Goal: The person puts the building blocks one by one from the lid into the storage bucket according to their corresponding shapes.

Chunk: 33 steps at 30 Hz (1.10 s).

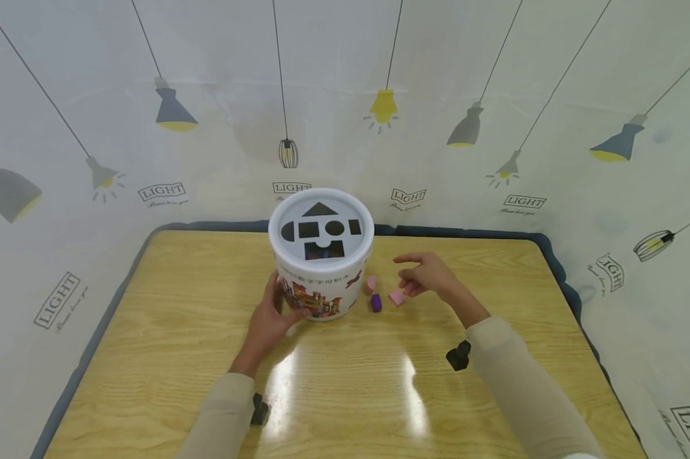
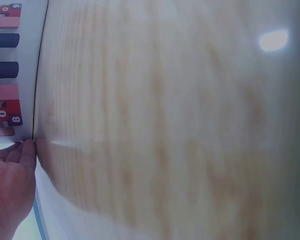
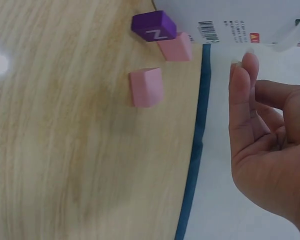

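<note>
A white bucket (image 1: 322,287) with printed block pictures stands upright on the table. Its lid (image 1: 353,245) has several shaped holes. At the bucket's lower left, my left hand (image 1: 268,325) holds its side, thumb across the front; in the left wrist view the left hand (image 2: 12,180) touches the bucket wall (image 2: 27,75). To the right of the bucket my right hand (image 1: 431,275) hovers with nothing in it, fingers extended and loosely bent. Below it lies a pink block (image 3: 146,87). A purple block (image 3: 154,26) with a white letter and another pink block (image 3: 177,48) lie beside the bucket.
The wooden table (image 1: 178,319) has a dark blue edge (image 1: 453,232) along its back and sides. A pale wall covering (image 1: 333,64) printed with lamps rises behind it. Small black devices (image 1: 459,355) sit at both wrists.
</note>
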Available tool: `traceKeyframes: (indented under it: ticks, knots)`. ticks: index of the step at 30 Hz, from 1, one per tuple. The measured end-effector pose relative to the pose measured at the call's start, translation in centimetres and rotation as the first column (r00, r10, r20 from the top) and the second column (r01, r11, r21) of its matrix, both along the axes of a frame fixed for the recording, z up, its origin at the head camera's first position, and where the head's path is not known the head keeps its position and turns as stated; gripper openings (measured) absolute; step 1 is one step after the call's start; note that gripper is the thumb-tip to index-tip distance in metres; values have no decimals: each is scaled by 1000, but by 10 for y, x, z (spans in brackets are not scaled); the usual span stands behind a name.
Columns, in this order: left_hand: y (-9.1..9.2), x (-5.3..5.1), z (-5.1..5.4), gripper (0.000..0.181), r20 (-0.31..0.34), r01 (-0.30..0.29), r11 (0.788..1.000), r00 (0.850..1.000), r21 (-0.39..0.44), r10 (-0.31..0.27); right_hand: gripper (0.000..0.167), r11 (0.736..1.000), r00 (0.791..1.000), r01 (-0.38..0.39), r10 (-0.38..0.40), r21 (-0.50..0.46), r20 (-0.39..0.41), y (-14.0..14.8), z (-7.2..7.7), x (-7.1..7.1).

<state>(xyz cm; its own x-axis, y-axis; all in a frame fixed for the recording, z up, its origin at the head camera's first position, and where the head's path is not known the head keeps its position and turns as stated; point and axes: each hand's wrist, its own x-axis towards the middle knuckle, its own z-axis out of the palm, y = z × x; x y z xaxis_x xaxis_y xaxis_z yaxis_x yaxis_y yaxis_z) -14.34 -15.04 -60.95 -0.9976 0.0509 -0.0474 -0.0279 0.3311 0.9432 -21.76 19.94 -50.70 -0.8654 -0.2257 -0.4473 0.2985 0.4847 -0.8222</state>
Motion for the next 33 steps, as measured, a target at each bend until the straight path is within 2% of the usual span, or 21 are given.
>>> traceKeyframes:
  ticks: [11,19,24,33]
  knots:
    - [1,2,3,110,18,-1,1000,1000,-16,1,45,1000,999,-15,15,8,41,8,-26,8]
    - [1,2,6,111,23,-9,999,1000,-39,10,47,999,996,-47,45,20,78,11,-36,13]
    - [0,2,6,111,19,-5,1000,1000,-23,5,49,998,993,-61,58,31,104,13,-43,16]
    - [0,2,5,110,14,-2,999,1000,-43,3,48,1000,991,-24,26,-16,134,12,-63,26]
